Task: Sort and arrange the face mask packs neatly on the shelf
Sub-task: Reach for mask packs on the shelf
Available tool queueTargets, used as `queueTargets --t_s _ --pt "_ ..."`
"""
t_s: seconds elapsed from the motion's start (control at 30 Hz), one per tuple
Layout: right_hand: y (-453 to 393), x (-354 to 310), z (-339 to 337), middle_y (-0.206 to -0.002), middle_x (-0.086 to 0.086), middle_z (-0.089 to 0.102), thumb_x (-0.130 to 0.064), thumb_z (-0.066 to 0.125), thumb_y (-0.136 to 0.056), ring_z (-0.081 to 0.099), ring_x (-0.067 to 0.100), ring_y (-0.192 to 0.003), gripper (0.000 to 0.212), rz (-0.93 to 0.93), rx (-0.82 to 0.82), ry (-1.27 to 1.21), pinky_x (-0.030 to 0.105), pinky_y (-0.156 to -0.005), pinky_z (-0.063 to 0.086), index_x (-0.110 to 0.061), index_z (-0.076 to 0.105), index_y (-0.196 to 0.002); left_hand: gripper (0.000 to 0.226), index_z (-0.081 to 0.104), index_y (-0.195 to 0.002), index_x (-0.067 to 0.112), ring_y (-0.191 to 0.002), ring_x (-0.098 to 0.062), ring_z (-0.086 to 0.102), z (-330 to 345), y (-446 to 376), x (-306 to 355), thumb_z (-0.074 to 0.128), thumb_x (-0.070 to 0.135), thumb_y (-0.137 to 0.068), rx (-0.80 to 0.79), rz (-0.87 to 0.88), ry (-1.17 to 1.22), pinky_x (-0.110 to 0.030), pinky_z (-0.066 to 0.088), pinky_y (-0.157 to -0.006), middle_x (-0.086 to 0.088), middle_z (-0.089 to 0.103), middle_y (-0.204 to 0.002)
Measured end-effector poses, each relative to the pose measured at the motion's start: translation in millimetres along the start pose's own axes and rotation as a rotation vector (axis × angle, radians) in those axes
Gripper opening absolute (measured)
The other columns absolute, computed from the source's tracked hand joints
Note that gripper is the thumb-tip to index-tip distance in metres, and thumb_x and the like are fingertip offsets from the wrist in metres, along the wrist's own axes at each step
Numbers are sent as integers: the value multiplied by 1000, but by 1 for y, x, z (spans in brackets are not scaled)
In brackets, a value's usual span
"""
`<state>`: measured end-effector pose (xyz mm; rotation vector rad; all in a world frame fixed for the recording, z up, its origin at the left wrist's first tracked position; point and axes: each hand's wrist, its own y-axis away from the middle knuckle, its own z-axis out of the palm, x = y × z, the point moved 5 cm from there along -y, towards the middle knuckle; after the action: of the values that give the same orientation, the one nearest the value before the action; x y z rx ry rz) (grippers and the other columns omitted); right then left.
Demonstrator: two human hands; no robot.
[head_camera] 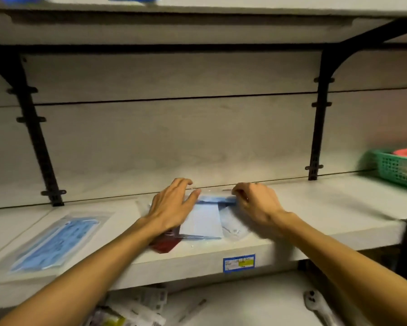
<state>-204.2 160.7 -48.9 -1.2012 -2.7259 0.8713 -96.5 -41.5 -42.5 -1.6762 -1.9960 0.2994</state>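
A pale shelf (315, 208) runs across under another board. At its right end sits a green basket (395, 170). Near the left front edge lies a clear pack of blue face masks (56, 241). At the middle lies a small stack of mask packs (202, 222); the left hand (172, 205) rests flat on it, fingers spread, while the right hand (256, 203) curls its fingers onto the stack's back edge. A price label (238, 263) sticks to the front edge.

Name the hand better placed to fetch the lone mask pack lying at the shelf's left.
Left. The left hand rests on the middle stack's left side, nearer the lone pack; the right hand would have to cross over.
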Motion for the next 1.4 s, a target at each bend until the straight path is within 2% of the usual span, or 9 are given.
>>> queueTargets --t_s 0.2,0.37,0.5,0.6,0.77,0.97,1.1,1.2,1.4 --pt "-11 29 13 -105 4 74 -28 52 -99 65 33 -99 21 218 214 -382 38 -81 49 -21 70 -108 73 35 -150 24 -138 -19 41 1 9 15 47 67 -93 141 -1 -101 -36 37 -109 3 41 -155" --pt "-9 30 9 -93 0 74 -25 52 -98 65 29 -89 19 215 325 -484 37 -76 49 -25 67 -109 115 16 -157 28 -151 -22 23 16 28 17 41 95 -67 -51 -156 -112 -44 29 -118 3 11 -168" --pt "-11 34 7 -91 0 73 -17 54 -97 69 25 -86 16 269 331 -726 41 -78 55 -22 69 -102 117 35 -151 35 -138 -18 41 24 38 16 38 104 -56 -213 -170 -226 -39 36 -108 10 38 -158" --pt "-12 34 10 -93 9 73 -10 55 -99 69 30 -85 15 315 257 -984 53 -82 57 -12 68 -105 94 51 -141 36 -123 -16 55 14 33 11 50 93 -67 -175 -155 -192 -36 45 -98 12 57 -143" --pt "-9 30 9 -96 11 70 -6 50 -102 64 20 -78 16 350 211 -1212 46 -74 58 -11 65 -106 29 71 -110 30 -85 -16 69 -12 31 -2 73 44 -84 76 -245 178 -36 56 -72 12 74 -95" --pt "-6 14 -1 -100 12 70 -7 46 -104 69 26 -82 15 408 188 -1438 32 -62 60 -8 61 -106 10 69 -97 10 -76 -25 67 -29 52 -17 66 16 -91 232 -574 1150 -30 53 -67 -9 73 -88" --pt "-1 -28 -8 -99 15 69 -6 45 -102 68 45 -76 16 331 175 -1465 51 -64 61 -11 59 -99 36 72 -98 -1 -77 -32 67 -37 75 -19 52 23 -81 90 -668 1723 -35 54 -75 -20 67 -92" --pt "7 -49 -9 -100 10 70 -11 42 -104 68 48 -87 19 331 262 -1404 66 -70 57 -18 59 -100 52 75 -115 2 -98 -42 71 -44 92 -35 55 35 -80 101 -655 1907 -51 50 -99 -23 69 -118" --pt "22 -67 -18 -102 -4 65 -29 42 -102 65 15 -97 16 427 634 -1228 45 -85 56 -27 57 -105 103 47 -147 7 -132 -46 53 -49 115 -65 51 83 -76 -30 -681 2122 -60 35 -114 -29 56 -141"
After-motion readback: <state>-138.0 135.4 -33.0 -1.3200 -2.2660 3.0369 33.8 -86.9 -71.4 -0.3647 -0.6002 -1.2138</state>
